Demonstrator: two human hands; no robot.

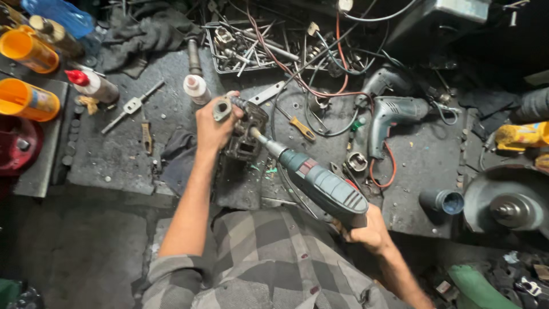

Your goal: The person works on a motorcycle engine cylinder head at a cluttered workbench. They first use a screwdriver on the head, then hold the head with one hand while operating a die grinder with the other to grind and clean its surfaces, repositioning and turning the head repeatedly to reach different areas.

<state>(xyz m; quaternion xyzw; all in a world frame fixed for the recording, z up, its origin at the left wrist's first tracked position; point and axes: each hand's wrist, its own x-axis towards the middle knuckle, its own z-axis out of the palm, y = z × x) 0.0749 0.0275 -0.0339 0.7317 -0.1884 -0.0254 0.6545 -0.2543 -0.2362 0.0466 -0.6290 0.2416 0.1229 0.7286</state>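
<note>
hands (214,127) on drill (320,186), metal part (243,129) — tools around

Packages, placed from the left grip (214,123):
- Two orange cans (26,51), cylindrical, lying far left of it at the counter's edge, one above the other.
- White bottle with red cap (91,84), left and slightly above.
- Small white bottle (197,88), just above.
- Blue plastic bottle (60,14), far upper left.
- Yellow package (523,136), far right, beyond the right grip (372,232).
</note>
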